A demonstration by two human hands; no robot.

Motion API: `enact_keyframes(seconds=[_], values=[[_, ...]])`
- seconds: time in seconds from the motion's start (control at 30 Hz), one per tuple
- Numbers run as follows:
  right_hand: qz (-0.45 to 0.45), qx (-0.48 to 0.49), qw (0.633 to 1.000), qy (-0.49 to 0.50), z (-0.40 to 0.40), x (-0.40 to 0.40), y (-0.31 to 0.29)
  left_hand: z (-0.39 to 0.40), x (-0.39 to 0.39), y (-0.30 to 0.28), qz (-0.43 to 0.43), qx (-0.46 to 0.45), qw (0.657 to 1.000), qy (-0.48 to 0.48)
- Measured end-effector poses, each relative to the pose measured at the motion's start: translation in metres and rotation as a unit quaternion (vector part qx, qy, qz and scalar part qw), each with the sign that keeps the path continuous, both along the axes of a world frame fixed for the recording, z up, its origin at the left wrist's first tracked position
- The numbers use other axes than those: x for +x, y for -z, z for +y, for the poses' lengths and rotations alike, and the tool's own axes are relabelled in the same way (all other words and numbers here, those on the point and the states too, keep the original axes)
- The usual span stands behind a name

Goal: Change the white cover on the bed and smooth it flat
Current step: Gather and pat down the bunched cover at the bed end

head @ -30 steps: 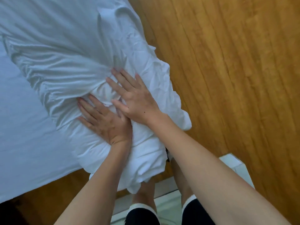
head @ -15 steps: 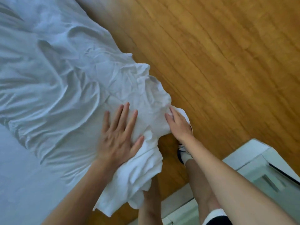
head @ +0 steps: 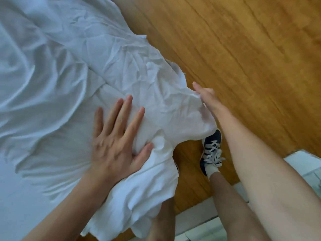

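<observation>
Head: left hand (head: pixel 114 146) flat on white cover (head: pixel 121 70), right hand (head: pixel 205 97) at edge

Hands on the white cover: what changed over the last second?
The right hand left the top of the white cover, moved to its floor-side edge and now grips the corner there. The left hand stayed pressed flat on the cover, which remains wrinkled.

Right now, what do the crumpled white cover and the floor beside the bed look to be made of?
Crumpled white cover: thin woven cloth, probably cotton, matte; it holds fine sharp creases and drapes limply off the edge. Orange-brown plank floor: wood or wood-look laminate, smooth with a slight sheen; long grain streaks and straight board seams show.
</observation>
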State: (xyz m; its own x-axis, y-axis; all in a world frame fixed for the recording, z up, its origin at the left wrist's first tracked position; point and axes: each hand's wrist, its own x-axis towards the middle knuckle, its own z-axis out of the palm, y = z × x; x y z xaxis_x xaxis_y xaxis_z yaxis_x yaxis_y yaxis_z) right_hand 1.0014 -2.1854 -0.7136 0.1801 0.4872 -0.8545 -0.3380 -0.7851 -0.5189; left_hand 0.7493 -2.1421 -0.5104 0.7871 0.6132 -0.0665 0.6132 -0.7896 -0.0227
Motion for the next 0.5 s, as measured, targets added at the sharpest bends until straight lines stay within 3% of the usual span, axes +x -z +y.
enact_keyframes(seconds=[0.27,0.5], values=[[-0.103,0.136,0.981,-0.096,-0.013,0.016,-0.127,0.0,0.002,-0.005,0.006,-0.012,1.0,-0.006],[-0.223,0.222,0.924,-0.218,-0.048,-0.053,-0.247,0.002,0.002,-0.014,-0.062,-0.053,0.996,-0.021]])
